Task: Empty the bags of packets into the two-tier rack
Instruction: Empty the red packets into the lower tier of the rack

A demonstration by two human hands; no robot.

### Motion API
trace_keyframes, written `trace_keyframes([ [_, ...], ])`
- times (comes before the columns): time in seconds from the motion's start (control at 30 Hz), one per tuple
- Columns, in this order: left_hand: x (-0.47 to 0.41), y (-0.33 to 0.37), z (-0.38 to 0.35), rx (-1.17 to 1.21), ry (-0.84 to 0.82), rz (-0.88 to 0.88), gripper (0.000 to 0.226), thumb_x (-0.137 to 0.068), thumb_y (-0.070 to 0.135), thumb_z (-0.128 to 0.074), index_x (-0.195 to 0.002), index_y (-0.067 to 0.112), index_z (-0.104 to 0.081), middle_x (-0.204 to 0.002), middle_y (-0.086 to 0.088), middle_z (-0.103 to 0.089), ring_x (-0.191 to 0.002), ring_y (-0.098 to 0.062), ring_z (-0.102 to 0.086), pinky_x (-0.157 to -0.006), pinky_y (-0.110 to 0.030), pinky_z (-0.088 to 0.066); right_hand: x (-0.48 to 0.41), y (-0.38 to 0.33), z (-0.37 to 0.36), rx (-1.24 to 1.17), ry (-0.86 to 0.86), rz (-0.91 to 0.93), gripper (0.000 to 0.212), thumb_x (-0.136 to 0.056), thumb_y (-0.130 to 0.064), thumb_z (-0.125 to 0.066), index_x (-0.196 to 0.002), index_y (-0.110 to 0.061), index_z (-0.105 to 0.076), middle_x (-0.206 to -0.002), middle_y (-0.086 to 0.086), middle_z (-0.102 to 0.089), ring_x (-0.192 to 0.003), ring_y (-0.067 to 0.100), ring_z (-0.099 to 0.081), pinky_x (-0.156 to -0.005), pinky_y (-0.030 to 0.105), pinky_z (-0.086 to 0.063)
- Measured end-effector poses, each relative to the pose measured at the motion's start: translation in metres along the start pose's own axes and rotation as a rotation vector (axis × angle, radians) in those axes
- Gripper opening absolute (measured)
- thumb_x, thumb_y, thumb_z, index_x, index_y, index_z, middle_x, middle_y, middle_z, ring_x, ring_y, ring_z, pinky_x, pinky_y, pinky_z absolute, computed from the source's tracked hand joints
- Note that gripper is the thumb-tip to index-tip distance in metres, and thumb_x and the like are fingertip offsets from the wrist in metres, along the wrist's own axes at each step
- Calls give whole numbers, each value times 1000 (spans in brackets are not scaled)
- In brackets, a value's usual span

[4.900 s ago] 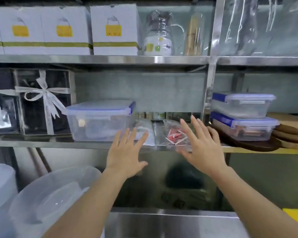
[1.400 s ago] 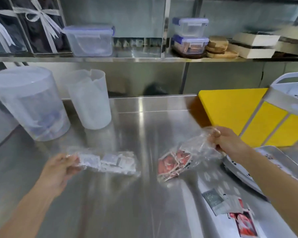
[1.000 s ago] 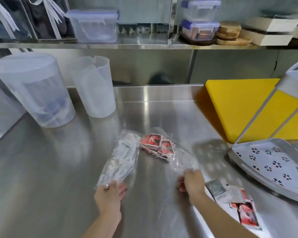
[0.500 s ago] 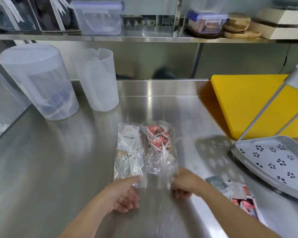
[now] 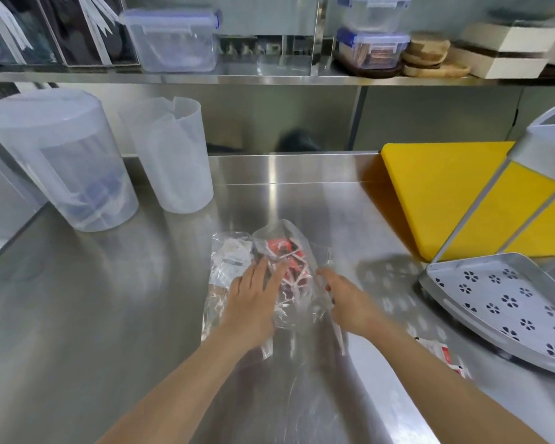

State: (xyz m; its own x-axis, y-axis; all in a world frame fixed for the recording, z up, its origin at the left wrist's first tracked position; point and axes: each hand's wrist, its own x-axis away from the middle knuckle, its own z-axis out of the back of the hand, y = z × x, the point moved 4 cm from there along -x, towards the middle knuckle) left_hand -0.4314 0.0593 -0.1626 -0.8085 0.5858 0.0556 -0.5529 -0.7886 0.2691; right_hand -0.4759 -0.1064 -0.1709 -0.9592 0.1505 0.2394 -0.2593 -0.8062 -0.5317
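On the counter point(image 5: 109, 299), clear bags point(image 5: 289, 251) show red and white packets point(image 5: 231, 254).

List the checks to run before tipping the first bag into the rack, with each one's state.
1. Both bags on the counter: ok, bag of white packets beside bag of red packets.
2. Hands on a bag: ok, left hand and right hand on the red one.
3. Bag mouth open: cannot tell.
4. Rack's lower tray free: ok.
5. Upper tier: cannot tell, mostly out of view.
6. Stray packets collected: not ok.
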Motion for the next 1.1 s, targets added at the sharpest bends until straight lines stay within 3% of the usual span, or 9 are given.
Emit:
trace_keyframes([
  [0.13, -1, 6, -23, 467, -302, 71, 119, -73, 10, -71, -137, 47, 23, -157, 1, 18, -146, -29, 0, -114, -50, -25, 4, 7, -8, -280, -76, -51, 71, -76, -21, -68, -134, -31, -30, -108, 1, -62, -100, 23, -58, -94, 41, -47],
  [0.27, 2, 7, -20, 812, -317, 26, 109, -70, 19, -76, -145, 37, 1, -156, 3, 3, -145, -23, -7, -116, -41, -22, 7, 6, -8, -459, -27, -9, 63, -77, -26, -71, -130, -33, -38, -115, -7, -62, -102, 11, -59, -87, 19, -46],
  [0.4, 3, 9, -12, 749, -136, 60, 89, -72, 46, -72, -141, 36, -17, -143, 18, -3, -136, -2, -2, -112, -31, -12, 4, -4, 0, -570, 119, 42, 61, -80, 4, -60, -133, -18, -39, -116, -1, -57, -106, 11, -54, -84, 13, -44],
  [0.57, 12, 17, 2, 984, 195, 114, 40, -84, 29, -63, -109, 46, -37, -108, 32, -53, -100, 18, -52, -70, 1, -40, 4, -31, 3, -660, 29, 144, 52, -82, 17, -44, -121, -17, -47, -112, -2, -58, -99, -3, -55, -72, 2, -43],
  [0.63, 16, 12, 7, 998, 382, 183, 31, -91, 33, -51, -113, 48, -36, -104, 32, -57, -92, 15, -57, -75, -6, -43, 3, -36, 2, -642, 34, 179, 52, -82, 16, -44, -125, -13, -48, -113, -2, -60, -104, 3, -56, -76, 4, -41],
  [0.7, 16, 5, 10, 1072, 488, 318, 28, -92, 33, -48, -115, 48, -41, -109, 7, -64, -93, -8, -65, -83, -27, -50, -1, -37, 4, -650, 96, 168, 50, -81, 15, -45, -124, -10, -51, -108, 2, -63, -103, 12, -58, -80, 10, -42],
  [0.9, 17, -43, 14, 1833, 752, 829, 21, -91, 19, -44, -110, 12, -46, -96, -4, -61, -69, -20, -55, -57, -30, -41, -18, -15, 0, -637, 305, -22, 38, -81, 13, -44, -111, -6, -58, -82, -3, -57, -80, 15, -55, -71, 12, -42],
  [1.0, 28, -67, 16, 1821, 905, 969, 20, -82, 20, -36, -99, 21, -48, -85, -1, -52, -66, -19, -50, -60, -32, -41, -24, -1, -10, -571, 214, -111, 44, -76, 17, -35, -111, 1, -55, -81, -1, -51, -83, 19, -48, -71, 21, -39],
  [1.1, 41, -83, 17, 1718, 1020, 1025, 51, -85, 3, -48, -128, 28, -34, -106, -4, -48, -75, -18, -51, -71, -34, -46, -26, 9, -19, -501, 163, -147, 40, -75, 16, -42, -109, 0, -57, -79, -3, -52, -79, 18, -48, -74, 25, -39],
])
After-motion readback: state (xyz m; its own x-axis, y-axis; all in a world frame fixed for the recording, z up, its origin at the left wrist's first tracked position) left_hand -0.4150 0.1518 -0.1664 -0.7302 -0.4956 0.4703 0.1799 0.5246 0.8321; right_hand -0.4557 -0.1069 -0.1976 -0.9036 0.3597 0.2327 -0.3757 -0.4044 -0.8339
